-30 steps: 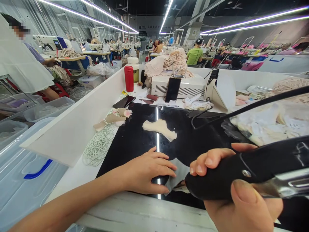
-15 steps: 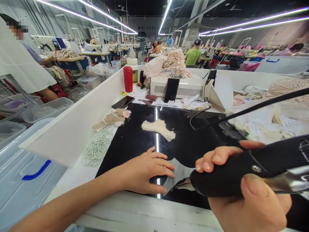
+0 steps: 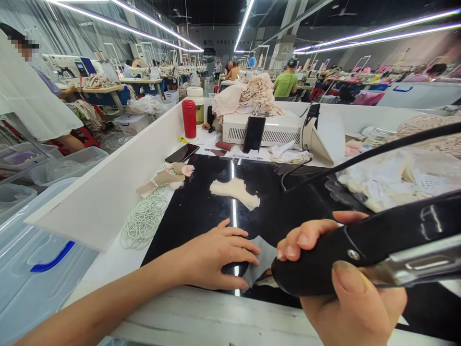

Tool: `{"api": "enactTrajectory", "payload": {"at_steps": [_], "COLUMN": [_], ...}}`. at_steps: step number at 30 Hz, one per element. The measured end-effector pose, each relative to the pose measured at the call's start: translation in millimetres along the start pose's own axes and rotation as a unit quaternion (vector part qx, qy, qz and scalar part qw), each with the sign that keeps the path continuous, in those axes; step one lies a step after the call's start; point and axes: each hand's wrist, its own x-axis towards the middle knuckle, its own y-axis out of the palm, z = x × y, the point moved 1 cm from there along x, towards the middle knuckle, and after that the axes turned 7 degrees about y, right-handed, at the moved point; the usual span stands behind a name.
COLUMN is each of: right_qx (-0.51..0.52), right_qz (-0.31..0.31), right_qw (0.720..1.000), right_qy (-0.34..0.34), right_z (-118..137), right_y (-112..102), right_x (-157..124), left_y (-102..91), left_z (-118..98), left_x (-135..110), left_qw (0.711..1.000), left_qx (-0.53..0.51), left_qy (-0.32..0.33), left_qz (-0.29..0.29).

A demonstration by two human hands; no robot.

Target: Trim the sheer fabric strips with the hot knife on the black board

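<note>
My left hand (image 3: 216, 257) lies flat, fingers stretched out, on a dark fabric piece (image 3: 261, 259) at the near edge of the glossy black work surface (image 3: 201, 206). My right hand (image 3: 345, 293) is wrapped round the black handle of a corded hand tool (image 3: 363, 250), whose rounded front end sits just right of my left fingertips over the same fabric. The tool's black cord (image 3: 378, 151) arcs up and right. A beige cut fabric piece (image 3: 236, 190) lies further back on the black surface.
White rubber bands (image 3: 144, 218) and beige fabric bits (image 3: 165, 175) lie left. A phone (image 3: 182, 153), red bottle (image 3: 189, 118), white machine box (image 3: 277, 129) with a propped phone (image 3: 254, 133) stand behind. A bag of pale pieces (image 3: 399, 178) sits right. Clear bins (image 3: 39, 259) sit left. Other workers sit beyond.
My right hand has shifted the tool slightly left and toward my left hand, tilting its rear upward. My left hand stays pressed on the fabric.
</note>
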Motion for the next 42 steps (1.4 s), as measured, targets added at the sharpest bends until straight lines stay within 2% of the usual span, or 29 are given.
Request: {"api": "enactTrajectory", "payload": {"at_steps": [2, 4, 8, 12, 16, 19, 32, 38, 42], "right_qx": [0.002, -0.003, -0.015, -0.012, -0.002, -0.004, -0.045, -0.036, -0.038], "right_qz": [-0.021, -0.066, -0.132, -0.114, -0.086, -0.075, -0.056, -0.120, -0.125], "right_qw": [1.000, 0.998, 0.991, 0.993, 0.995, 0.995, 0.996, 0.990, 0.989], "right_qy": [-0.002, -0.009, -0.027, -0.042, -0.054, -0.062, -0.054, -0.068, -0.063], "right_z": [5, 11, 15, 7, 0, -4, -6, 1, 1], "right_y": [-4, -10, -24, -28, -27, -28, -31, -38, -41], "right_x": [6, 13, 24, 24, 22, 20, 16, 23, 24], "left_y": [-1.0, -1.8, -0.2, 7.6, 14.4, 14.6, 12.2, 13.3, 13.4], "left_z": [0, 1, 2, 2, 2, 1, -1, -1, -1], "left_x": [-2, -3, -5, 0, 3, 4, 3, 3, 2], "left_qw": [1.000, 1.000, 0.999, 0.998, 0.998, 0.998, 0.999, 0.998, 0.999], "left_qx": [-0.004, -0.008, -0.005, 0.019, 0.039, 0.051, 0.047, 0.053, 0.053], "left_qy": [-0.001, 0.004, 0.027, 0.038, 0.037, 0.029, 0.020, 0.017, 0.014], "left_qz": [0.002, -0.003, -0.038, -0.042, -0.014, 0.000, -0.004, -0.001, 0.001]}}
